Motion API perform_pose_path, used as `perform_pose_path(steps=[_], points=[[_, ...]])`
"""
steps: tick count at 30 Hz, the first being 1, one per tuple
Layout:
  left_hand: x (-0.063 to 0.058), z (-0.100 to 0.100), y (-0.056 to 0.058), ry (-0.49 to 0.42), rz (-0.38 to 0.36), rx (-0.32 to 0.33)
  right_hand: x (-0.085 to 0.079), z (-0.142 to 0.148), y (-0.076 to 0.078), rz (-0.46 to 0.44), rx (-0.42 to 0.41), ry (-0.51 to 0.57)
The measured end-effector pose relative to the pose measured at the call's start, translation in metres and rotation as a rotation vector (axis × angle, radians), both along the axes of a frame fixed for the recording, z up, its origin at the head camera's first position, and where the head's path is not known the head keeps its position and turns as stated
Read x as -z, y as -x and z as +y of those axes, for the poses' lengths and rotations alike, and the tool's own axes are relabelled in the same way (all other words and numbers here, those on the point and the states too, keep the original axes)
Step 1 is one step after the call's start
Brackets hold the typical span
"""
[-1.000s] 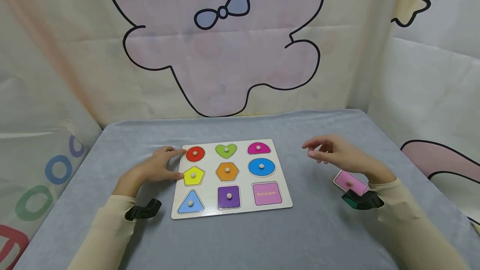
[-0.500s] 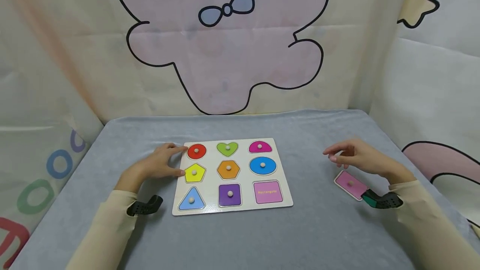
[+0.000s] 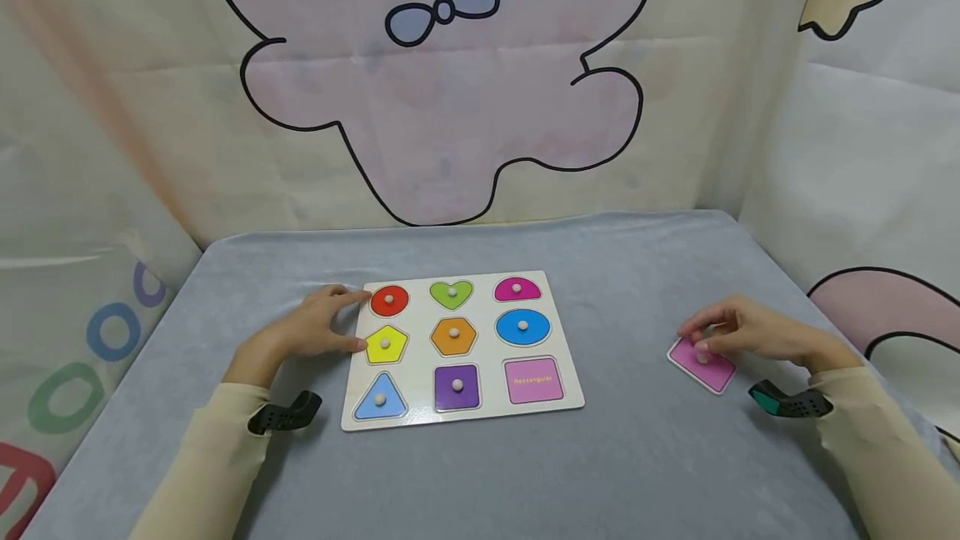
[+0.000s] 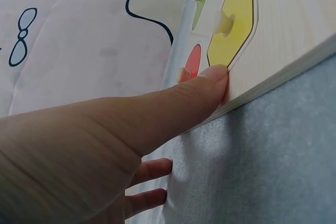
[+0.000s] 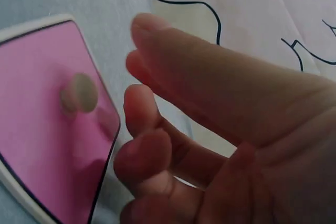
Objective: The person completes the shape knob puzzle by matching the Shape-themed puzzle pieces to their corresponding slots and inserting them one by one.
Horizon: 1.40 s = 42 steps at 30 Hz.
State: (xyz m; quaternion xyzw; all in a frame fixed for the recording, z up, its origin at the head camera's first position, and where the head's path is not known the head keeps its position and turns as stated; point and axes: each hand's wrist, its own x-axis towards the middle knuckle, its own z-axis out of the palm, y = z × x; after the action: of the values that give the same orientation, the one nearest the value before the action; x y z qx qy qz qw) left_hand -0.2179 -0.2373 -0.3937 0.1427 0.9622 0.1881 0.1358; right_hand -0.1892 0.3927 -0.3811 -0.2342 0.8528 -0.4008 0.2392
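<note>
A white shape puzzle board [image 3: 420, 282] lies on the table, with several coloured knobbed pieces in it. At its front right corner is a pink recess [image 3: 533, 380] with printed lettering, holding no piece. My left hand [image 3: 311, 327] rests at the board's left edge; in the left wrist view its thumb touches the rim beside the yellow pentagon [image 4: 233, 19]. Off to the right, a pink rectangular puzzle piece [image 3: 708, 369] lies on the cloth, knob [image 5: 84, 94] up. My right hand [image 3: 757, 332] hovers over it, fingers loosely bent and apart from the knob in the right wrist view.
Grey-blue cloth [image 3: 465, 482] covers the table. A printed curtain [image 3: 442, 132] hangs behind its far edge, and more patterned fabric [image 3: 870, 173] hangs at the sides. Each wrist wears a dark band, such as the right wrist band [image 3: 795, 401].
My right hand has moved right and nearer to me, from beside the board to over the pink rectangular piece. The left hand stays at the board's edge.
</note>
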Motion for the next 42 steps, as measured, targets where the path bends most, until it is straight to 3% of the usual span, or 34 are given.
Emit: perform_pose_path(steps=[4, 10, 23, 28, 42], points=[[-0.001, 0.0, -0.001, -0.004, 0.005, 0.002, 0.003, 0.004, 0.003, -0.038, -0.024, -0.013], [-0.002, 0.0, -0.001, -0.001, 0.007, 0.001, 0.005, 0.01, 0.005, -0.013, -0.094, -0.001], [-0.001, 0.0, 0.0, -0.007, 0.008, 0.005, 0.009, 0.005, 0.004, 0.023, -0.113, -0.013], [0.0, -0.001, 0.0, 0.003, 0.0, 0.0, 0.007, 0.003, 0.004, 0.025, -0.099, -0.015], [0.0, -0.002, 0.0, 0.006, 0.0, 0.006, 0.0, -0.006, 0.001, 0.186, 0.053, -0.04]])
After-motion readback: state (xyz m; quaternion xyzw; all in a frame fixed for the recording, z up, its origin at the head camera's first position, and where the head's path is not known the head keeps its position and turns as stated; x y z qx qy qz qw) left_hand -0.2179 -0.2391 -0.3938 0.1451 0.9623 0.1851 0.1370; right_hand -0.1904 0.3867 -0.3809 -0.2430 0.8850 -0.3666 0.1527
